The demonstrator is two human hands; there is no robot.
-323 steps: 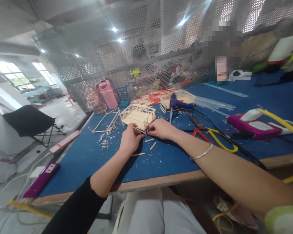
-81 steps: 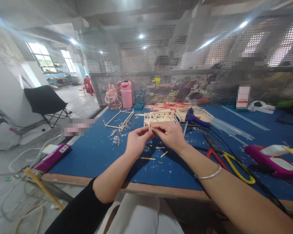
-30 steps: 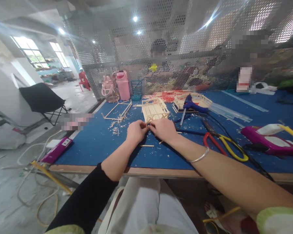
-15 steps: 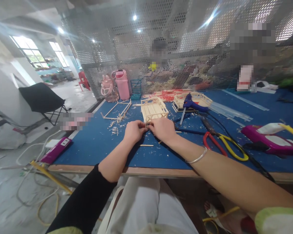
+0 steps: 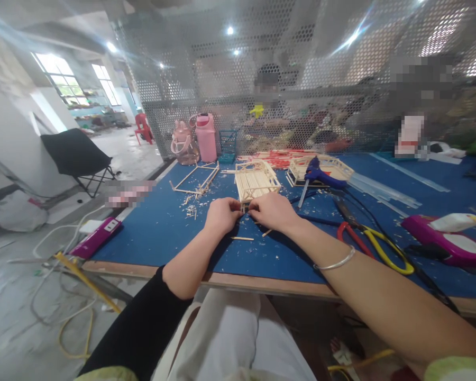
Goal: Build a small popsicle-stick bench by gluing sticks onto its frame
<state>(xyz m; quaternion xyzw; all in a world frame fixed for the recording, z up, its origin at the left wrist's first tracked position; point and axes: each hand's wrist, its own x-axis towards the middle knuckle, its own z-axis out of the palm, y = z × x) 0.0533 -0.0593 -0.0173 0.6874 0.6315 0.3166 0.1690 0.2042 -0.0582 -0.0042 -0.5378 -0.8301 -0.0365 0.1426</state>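
Pinching near corner of stick-built crate [image 5: 257,182] between left hand [image 5: 221,214] and right hand [image 5: 274,210], with fingertips pressed together, probably bracing a joint; sitting on the worktop [image 5: 162,233] near glue gun [image 5: 321,177].

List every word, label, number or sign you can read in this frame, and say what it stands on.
No text can be read.
White packet by the mesh: label pixelated, unreadable.
Flat pink thing on the floor: pixelated, unreadable.
Purple power strip: markings too small.
Pink bottle, stick model: no writing shows.
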